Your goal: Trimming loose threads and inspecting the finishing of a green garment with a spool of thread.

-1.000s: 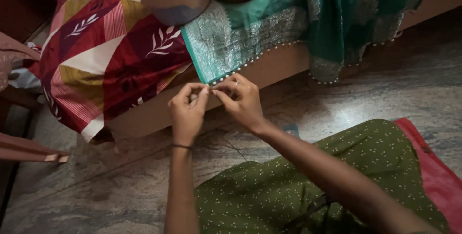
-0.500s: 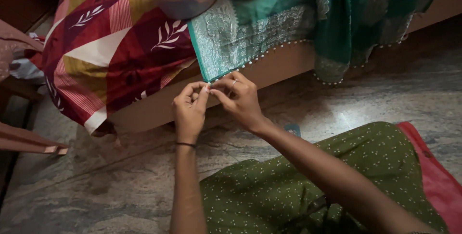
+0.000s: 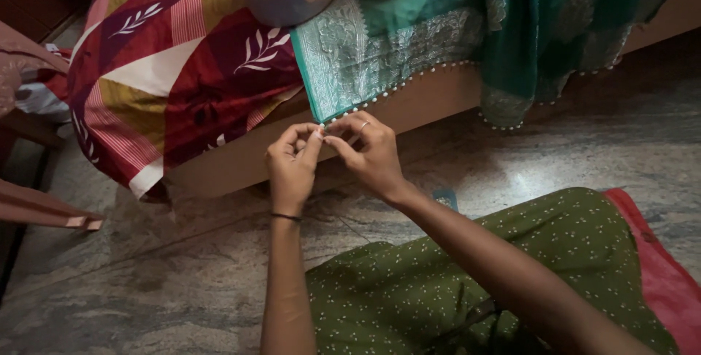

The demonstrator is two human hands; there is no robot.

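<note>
Polished stone floor (image 3: 555, 143) below a wooden bed edge (image 3: 431, 99): teal sari (image 3: 380, 55), soft, light, bead-trimmed, draped over that edge, its lower corner pinched between closed fingertips of left hand (image 3: 292, 165) and right hand (image 3: 369, 154), seemingly best gripped at the hem.

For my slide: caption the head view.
Both hands, left hand and right hand, pinch the teal cloth's beaded edge.
</note>
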